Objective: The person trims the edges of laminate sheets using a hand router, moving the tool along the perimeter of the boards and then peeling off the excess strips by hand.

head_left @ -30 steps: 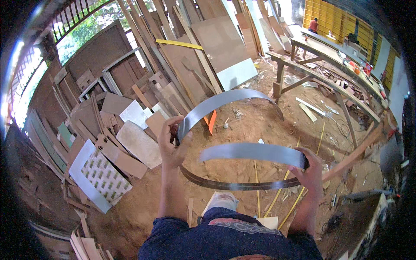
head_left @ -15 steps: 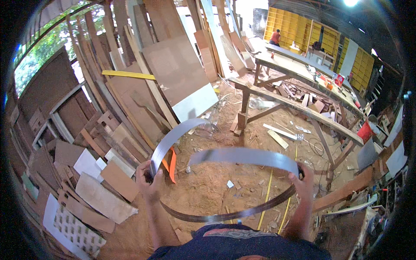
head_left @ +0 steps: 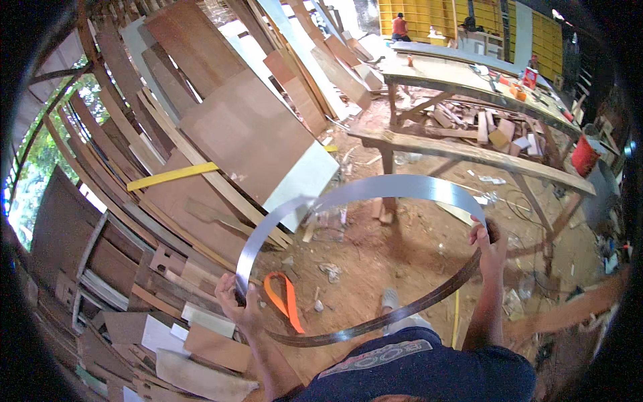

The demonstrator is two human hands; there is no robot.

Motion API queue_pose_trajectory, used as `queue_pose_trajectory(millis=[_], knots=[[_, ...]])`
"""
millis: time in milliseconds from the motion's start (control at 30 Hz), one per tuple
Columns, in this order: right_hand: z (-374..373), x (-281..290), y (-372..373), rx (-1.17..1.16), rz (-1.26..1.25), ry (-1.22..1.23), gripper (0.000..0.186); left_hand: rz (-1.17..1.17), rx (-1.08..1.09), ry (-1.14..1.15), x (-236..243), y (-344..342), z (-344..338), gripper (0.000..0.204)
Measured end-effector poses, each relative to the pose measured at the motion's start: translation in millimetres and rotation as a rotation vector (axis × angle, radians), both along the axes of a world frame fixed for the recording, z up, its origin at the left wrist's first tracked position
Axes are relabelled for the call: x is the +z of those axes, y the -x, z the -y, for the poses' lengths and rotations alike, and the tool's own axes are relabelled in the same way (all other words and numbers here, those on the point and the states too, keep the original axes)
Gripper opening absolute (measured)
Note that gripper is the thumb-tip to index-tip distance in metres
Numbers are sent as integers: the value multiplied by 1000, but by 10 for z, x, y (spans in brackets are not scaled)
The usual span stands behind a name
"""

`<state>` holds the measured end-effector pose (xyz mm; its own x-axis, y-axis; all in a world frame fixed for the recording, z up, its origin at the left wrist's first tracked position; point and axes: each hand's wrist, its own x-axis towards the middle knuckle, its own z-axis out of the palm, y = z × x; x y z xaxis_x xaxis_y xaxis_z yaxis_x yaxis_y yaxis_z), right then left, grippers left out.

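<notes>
A wide, flexible strip (head_left: 392, 189) is bent into a large loop in front of my body. It looks shiny silver-grey on the far side and dark brown on the near side. At the loop's left edge, the fingers of my left hand (head_left: 239, 301) are closed around it. My right hand (head_left: 489, 242) grips the right edge, its thumb on the inside. Toward the far left of the loop two stretches of the strip meet or cross; I cannot tell whether they are joined. A twisted orange band (head_left: 284, 301) shows beside my left hand, within the loop's outline.
Boards and panels (head_left: 241, 127) lean along the left, with a yellow strip (head_left: 173, 176) across them. Offcuts (head_left: 218, 347) lie below. A wooden trestle (head_left: 469, 151) and a long workbench (head_left: 455, 77) with tools stand ahead right, near a red bucket (head_left: 585, 155). Another person (head_left: 400, 27) is far off.
The strip's two far stretches, apart before, now come together at the far left. My right hand has risen and shifted right; my left hand sits lower. The view has turned.
</notes>
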<state>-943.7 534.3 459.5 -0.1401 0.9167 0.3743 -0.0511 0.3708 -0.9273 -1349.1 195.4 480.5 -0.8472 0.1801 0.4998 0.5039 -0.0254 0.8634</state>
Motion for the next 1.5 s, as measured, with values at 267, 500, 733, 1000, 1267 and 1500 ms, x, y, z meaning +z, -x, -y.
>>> queue_pose_trajectory(millis=[267, 500, 733, 1000, 1267, 1500], knots=[[-2029, 237, 2039, 136, -142, -27, 47, 19, 141, 82, 330, 1373, -1338, 60], [-3032, 358, 3831, 74, -65, -129, 50, -69, 89, 179, 398, 2497, -2503, 57], [-3902, 298, 5707, 88, -33, -63, 39, -19, -59, 107, 25, 4325, -4094, 49], [-4583, 917, 7606, -42, 206, -97, 46, -206, -278, 294, 333, 5971, -5866, 52], [-5699, 473, 8761, -19, 137, 90, 47, 98, -502, 457, 353, 7001, -7504, 65], [-7593, 208, 9387, -71, -80, 206, 41, 0, -553, 629, 368, 8083, -9164, 53]])
